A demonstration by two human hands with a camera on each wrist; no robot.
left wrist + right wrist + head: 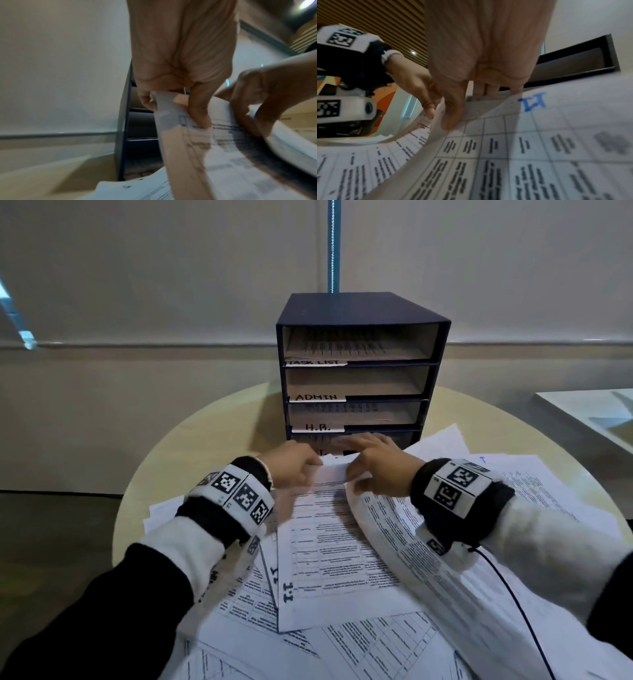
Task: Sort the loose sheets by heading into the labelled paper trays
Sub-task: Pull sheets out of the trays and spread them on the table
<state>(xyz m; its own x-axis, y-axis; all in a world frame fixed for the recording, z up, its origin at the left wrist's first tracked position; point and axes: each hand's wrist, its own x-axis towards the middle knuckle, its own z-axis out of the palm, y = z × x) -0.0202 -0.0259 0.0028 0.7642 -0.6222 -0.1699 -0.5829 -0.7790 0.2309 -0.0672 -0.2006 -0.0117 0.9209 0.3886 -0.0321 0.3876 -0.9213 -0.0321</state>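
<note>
— Where were the hands when you looked?

— Both were at the far edge of the pile of loose sheets (359, 642), right in front of the paper trays (359, 371). The left hand (291, 465) pinched the far end of one printed sheet (329, 542) between thumb and fingers; the wrist view showed the thumb (199, 108) pressed onto the paper's top.

— And the right one?

— The right hand (375, 470) gripped a second sheet (411, 542), which curled up along its left edge. Its thumb (452, 115) lay on the printed side and the fingers went behind. That sheet carried blue handwriting (533, 102) near its top, though I couldn't read it for certain.

— Where did the trays stand?

— At the far side of the round table (212, 440), a dark blue stack of shelves. From the top the labels read TASK LIST (317, 361), ADMIN (317, 397) and H.R. (318, 427); the hands covered the lowest label. Paper lay in the top tray.

— The rest of the sheets?

— Spread across the near half of the table, overlapping, reaching right under both sleeves.
</note>
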